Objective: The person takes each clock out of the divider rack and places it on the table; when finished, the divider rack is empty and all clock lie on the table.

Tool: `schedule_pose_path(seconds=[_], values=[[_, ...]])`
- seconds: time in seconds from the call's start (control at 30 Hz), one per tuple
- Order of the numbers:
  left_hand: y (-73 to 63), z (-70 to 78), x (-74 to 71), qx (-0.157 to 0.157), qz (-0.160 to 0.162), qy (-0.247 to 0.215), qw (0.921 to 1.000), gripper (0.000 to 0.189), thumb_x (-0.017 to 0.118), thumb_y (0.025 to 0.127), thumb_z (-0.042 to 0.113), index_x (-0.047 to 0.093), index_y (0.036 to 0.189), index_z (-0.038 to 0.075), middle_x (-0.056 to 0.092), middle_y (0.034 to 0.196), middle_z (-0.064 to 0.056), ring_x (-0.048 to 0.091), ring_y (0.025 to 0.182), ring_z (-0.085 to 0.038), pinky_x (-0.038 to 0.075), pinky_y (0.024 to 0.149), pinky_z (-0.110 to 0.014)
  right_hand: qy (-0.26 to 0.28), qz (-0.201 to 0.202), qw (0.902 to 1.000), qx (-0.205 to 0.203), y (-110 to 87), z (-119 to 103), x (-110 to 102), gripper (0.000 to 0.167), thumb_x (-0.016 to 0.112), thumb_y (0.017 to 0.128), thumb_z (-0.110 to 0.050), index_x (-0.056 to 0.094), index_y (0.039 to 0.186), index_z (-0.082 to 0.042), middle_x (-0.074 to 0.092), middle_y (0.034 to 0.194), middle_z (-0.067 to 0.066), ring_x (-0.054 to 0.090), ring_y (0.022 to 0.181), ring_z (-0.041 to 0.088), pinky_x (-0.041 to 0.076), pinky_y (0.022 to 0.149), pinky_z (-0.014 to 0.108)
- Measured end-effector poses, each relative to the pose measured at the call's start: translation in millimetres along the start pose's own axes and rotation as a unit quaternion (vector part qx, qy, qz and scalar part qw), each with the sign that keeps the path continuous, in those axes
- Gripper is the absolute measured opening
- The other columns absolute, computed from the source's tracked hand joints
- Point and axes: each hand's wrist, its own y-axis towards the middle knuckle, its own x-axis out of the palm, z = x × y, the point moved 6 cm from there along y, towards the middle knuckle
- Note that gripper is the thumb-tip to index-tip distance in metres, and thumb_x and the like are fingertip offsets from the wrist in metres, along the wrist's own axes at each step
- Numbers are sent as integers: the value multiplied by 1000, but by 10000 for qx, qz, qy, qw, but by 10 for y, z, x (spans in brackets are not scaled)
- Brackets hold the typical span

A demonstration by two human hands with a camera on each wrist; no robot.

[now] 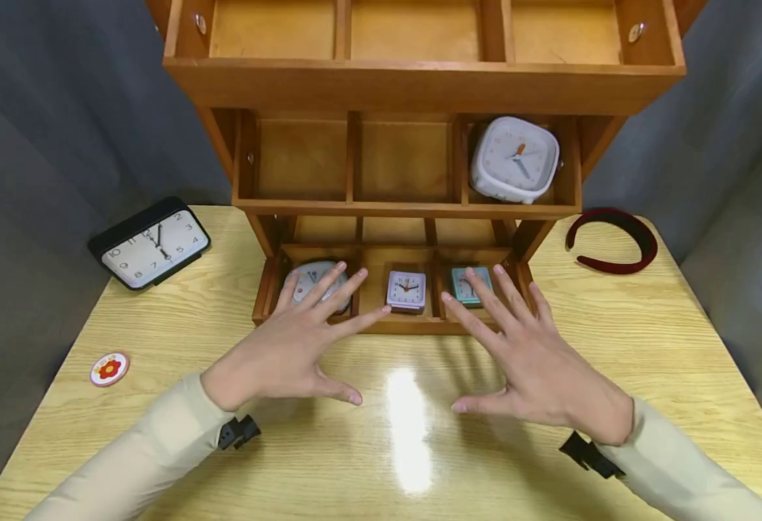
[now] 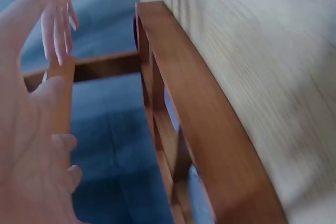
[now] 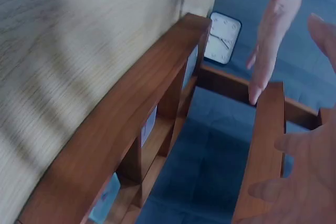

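Note:
With fingers spread, my left hand (image 1: 289,344) hovers in front of the bottom drawer (image 1: 381,328), partly covering a grey alarm clock (image 1: 309,282) in its left compartment. My right hand (image 1: 530,362), also spread, hovers at the drawer's right side, over part of a small teal alarm clock (image 1: 462,288). Between the hands, a small lilac alarm clock (image 1: 407,289) sits in the middle compartment. Neither hand holds anything. Higher up, a white alarm clock (image 1: 517,159) leans in the right compartment of the middle drawer (image 1: 407,208).
The wooden cabinet's top drawer (image 1: 420,87) juts out farthest, above the others. On the table's left stand a black-framed clock (image 1: 155,246) and a round flower badge (image 1: 109,369) lies nearer. A dark red headband (image 1: 615,266) lies on the right. Grey curtains hang behind.

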Motion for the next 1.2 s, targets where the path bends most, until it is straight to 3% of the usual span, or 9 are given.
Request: schedule_pose_path(seconds=[0.2,0.3,0.4,0.5,0.57,0.67,0.7,0.93,1.2], values=[[-142,-398,44,-654,456,-756,9939,103,68,74,67,9,154,39,-7,164,-1,-4,151,-32,12,108,-76,954,105,9948,355,-10,274,39,110,74,76,-57,4,156,-30,-2,164,6,-2,150,37,17,107,75],[-257,-687,129,-1370,756,-1468,9767,114,78,73,54,2,155,35,-5,164,-5,0,150,-36,16,109,-74,1498,180,9868,588,-38,466,85,106,76,80,-46,4,156,-30,2,164,6,2,150,36,19,109,72],[-372,-980,275,-2113,1009,-2239,9461,123,83,72,48,-5,156,28,-6,163,-9,3,149,-39,20,111,-70,1865,265,9791,766,-53,642,138,101,75,83,-39,5,156,-29,6,164,5,8,150,33,22,111,67],[-415,-1201,446,-2672,1095,-3239,9009,128,84,73,41,-13,155,21,-8,163,-11,3,149,-39,20,114,-64,2110,290,9722,972,-62,777,189,97,72,86,-37,5,156,-30,8,163,2,11,150,31,23,112,64],[-415,-1291,562,-2889,1127,-3766,8729,130,84,74,37,-16,154,16,-6,163,-13,4,150,-36,19,117,-58,2254,303,9678,1083,-57,840,228,95,71,88,-36,4,155,-32,9,163,0,12,150,31,22,113,63],[-398,-1340,710,-3078,1116,-4288,8420,129,85,74,30,-16,153,10,0,163,-15,9,150,-33,18,120,-52,2403,342,9629,1181,3,908,297,93,69,89,-36,5,155,-33,10,163,0,14,149,31,21,115,61],[-395,-1341,745,-3089,1159,-4315,8396,129,85,74,29,-14,154,10,3,163,-15,11,150,-32,17,121,-51,2422,354,9622,1190,42,925,322,92,69,89,-37,5,155,-34,11,163,1,15,149,31,21,115,61],[-386,-1298,795,-3004,1785,-3938,8502,116,86,73,24,6,155,8,28,157,-18,31,143,-36,26,117,-52,2298,103,9636,1365,399,1060,533,90,68,88,-43,14,156,-18,21,160,11,22,146,36,23,115,59],[-369,-1241,842,-2911,1935,-4260,8345,108,85,74,16,13,154,10,36,153,-17,33,142,-34,26,118,-49,1940,-205,9716,1340,627,1127,681,81,72,84,-31,31,149,-3,38,149,22,43,129,42,35,106,58]])
